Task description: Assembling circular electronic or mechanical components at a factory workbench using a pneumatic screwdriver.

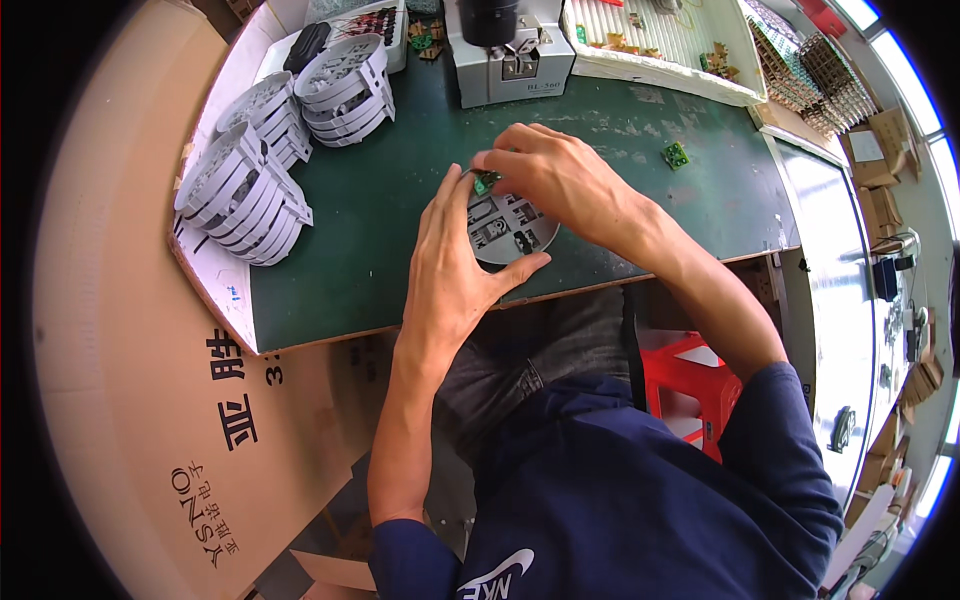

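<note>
A round grey plastic housing [508,249] with cut-out shapes and small dark parts in it lies on the bench near its front edge. Around its left side wraps my left hand [440,260], thumb at the near rim and fingers along the far side. My right hand [570,185] reaches over the far right part of the housing, fingers bent together in a pinch. At those fingertips shows a small green circuit board [484,184], by the far left rim and close to my left fingertips; the fingers partly hide it.
Stacks of similar grey housings [245,195] stand at the left. A grey machine [515,75] stands at the back, beside a white foam tray [670,75] with small boards. One loose green board [676,155] lies on the green bench top [350,250] at the right.
</note>
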### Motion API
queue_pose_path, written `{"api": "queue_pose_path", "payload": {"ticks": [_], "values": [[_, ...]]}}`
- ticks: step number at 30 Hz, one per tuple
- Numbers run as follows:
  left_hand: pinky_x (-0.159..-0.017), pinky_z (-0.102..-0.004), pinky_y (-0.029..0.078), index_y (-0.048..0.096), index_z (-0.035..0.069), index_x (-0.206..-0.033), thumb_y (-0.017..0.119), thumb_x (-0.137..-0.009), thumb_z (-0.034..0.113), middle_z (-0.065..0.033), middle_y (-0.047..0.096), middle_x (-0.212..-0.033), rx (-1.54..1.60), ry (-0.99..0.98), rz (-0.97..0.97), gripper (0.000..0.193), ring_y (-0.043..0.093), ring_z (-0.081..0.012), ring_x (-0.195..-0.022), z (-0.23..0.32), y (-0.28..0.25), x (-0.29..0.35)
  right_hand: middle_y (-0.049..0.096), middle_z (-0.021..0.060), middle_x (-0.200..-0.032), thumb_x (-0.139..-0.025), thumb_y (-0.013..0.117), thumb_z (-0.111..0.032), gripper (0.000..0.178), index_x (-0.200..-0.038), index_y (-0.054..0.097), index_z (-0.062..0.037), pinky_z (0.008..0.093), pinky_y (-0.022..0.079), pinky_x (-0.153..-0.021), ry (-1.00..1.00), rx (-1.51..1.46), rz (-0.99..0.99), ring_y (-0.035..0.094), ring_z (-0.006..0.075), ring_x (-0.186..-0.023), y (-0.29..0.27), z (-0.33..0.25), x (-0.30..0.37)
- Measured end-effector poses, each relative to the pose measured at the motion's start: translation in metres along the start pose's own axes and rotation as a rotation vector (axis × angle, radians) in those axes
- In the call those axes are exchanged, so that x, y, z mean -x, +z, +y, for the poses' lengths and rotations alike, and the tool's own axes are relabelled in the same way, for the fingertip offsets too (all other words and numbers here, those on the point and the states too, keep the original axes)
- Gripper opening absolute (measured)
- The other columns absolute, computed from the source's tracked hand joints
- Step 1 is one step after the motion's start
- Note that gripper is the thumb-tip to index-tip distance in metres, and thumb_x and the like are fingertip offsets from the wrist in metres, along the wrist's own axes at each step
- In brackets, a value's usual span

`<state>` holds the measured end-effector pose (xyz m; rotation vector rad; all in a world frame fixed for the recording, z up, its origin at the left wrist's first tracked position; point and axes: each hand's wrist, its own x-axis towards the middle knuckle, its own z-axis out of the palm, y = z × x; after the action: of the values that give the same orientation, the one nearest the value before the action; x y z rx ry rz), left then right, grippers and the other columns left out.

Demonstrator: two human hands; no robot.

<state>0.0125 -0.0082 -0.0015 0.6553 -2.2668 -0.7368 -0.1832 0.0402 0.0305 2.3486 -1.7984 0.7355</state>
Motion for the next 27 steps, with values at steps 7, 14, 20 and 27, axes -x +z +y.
{"api": "queue_pose_path", "payload": {"ticks": [7,14,20,27], "values": [[-0.111,-0.0464,0.047,0.053,-0.008,-0.14,0.093,-0.073,0.039,-0.0234,0.046,-0.153,-0.017,-0.013,-0.061,0.092,0.051,-0.0394,-0.138,0.0,-0.003,0.0,0.07,0.016,-0.122,-0.091,0.073,-0.009,0.033,-0.123,0.068,-0.0023,0.0423,0.058,-0.086,0.081,-0.23,0.075,0.071,0.0354,-0.099,0.004,0.008,0.02],[-0.112,-0.0465,0.045,0.052,-0.007,-0.141,0.09,-0.075,0.044,-0.0217,0.046,-0.154,-0.062,0.02,-0.075,0.091,0.049,-0.0385,-0.139,0.001,-0.004,-0.001,0.068,0.02,-0.115,-0.096,0.072,-0.034,0.055,-0.132,0.054,0.004,0.0367,0.055,-0.089,0.111,-0.694,0.599,0.069,0.0252,-0.103,-0.036,0.02,-0.059],[-0.118,-0.0496,0.036,0.051,-0.005,-0.142,0.087,-0.075,0.055,-0.02,0.045,-0.153,-0.07,0.088,-0.078,0.096,0.042,-0.0387,-0.142,-0.009,-0.002,0.0,0.063,0.0195,-0.125,-0.101,0.064,-0.051,0.075,-0.144,0.047,0.0079,0.0351,0.049,-0.099,0.326,-0.783,0.283,0.061,0.0247,-0.112,-0.101,-0.028,-0.18],[-0.118,-0.051,0.035,0.052,-0.003,-0.142,0.085,-0.075,0.058,-0.0177,0.047,-0.153,-0.067,0.054,-0.085,0.097,0.045,-0.0391,-0.14,-0.012,-0.003,0.002,0.07,0.0148,-0.113,-0.097,0.071,-0.04,0.051,-0.119,0.061,0.004,0.0307,0.057,-0.081,-0.11,-1.175,0.547,0.07,0.0196,-0.098,-0.078,0.031,-0.162]]}}
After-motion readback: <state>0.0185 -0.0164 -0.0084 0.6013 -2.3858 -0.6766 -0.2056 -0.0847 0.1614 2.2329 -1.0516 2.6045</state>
